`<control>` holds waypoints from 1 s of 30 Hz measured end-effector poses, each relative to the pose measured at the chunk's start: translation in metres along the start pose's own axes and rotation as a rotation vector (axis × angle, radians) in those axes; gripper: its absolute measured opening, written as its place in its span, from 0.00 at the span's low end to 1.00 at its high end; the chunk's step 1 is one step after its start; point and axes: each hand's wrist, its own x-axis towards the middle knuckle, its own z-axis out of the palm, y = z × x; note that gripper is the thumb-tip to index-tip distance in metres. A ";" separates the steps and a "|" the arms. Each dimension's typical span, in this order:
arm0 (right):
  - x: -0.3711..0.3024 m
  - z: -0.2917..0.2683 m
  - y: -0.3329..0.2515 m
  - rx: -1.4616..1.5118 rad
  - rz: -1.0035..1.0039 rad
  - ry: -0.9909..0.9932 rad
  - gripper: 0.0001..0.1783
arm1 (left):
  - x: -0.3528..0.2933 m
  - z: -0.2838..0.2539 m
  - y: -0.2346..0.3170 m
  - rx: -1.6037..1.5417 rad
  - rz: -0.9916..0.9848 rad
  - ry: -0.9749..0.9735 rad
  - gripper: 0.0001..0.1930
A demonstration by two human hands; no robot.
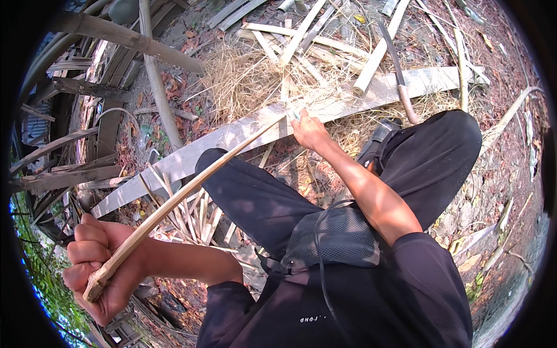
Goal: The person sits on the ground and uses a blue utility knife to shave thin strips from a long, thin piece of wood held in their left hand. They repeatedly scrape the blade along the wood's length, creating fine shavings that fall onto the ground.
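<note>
While the left grip point(90, 255) clasps the stick point(200, 180): the near end sits in that fist at lower left, its rough butt showing just past the hand.
Left grip: closed, fingers curled in, gripping the stick, held out to the person's left.
Stick from left grip: it leaves the fist on the side toward the right grip point(311, 130), most of its length free of the left hand.
Right grip: fingers bent in at a small pale, bluish thing point(293, 113); too small and too covered to say what it is, or how firmly it is held.
Stick from right grip: the far end comes just beside the fingers; whether it touches them I cannot tell.
Long axis: a nearly straight slant, lower left to upper centre, crossing in front of the left knee and over the plank point(174, 165).
Pointing: far end forward and to the person's right; butt back toward the left.
Plank: long, pale, lying crosswise beyond the knees, with straw point(241, 81) behind and partly on it.
Right part of plank: a sickle point(400, 75) lies across it, handle toward the right knee; a pole point(380, 52) lies just left of that.
By the left knee: split strips point(200, 217), loosely heaped.
Lap: a dark mesh pouch point(333, 235).
</note>
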 end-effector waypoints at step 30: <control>-0.096 -0.047 0.062 -0.265 -0.091 -0.145 0.18 | -0.025 0.008 0.022 -0.140 0.043 -0.199 0.16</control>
